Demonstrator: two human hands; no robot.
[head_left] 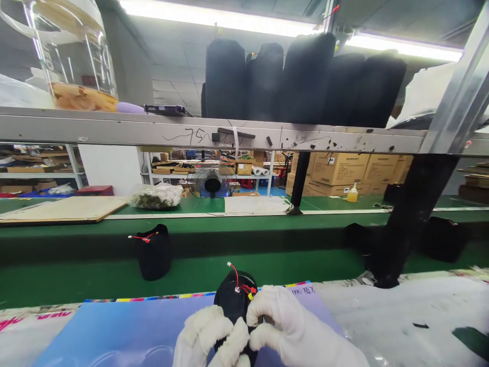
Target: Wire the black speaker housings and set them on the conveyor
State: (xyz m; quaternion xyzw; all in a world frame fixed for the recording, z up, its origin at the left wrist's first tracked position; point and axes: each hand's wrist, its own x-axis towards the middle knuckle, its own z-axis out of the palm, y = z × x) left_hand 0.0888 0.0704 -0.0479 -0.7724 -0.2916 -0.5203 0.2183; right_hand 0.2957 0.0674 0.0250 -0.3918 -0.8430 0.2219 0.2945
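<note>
A black padded piece (231, 300) stands over a blue sheet (126, 326) at the bottom centre. Red wires with a white connector and a small yellow part stick out of its top. White gloves cover both hands. My left hand (212, 336) has its fingers curled against the piece's lower left side. On the right side, my right hand (280, 323) pinches the piece's edge, just below the wires. The fingers of both hands meet near its lower front, and the bottom of the piece runs out of view.
Behind, a black piece with red wires (155, 255) lies on the green belt (95, 278). A dark post (407, 224) stands at the right. Overhead, a metal shelf (153, 130) carries several black pieces (309, 81) and a glass jar (80, 66).
</note>
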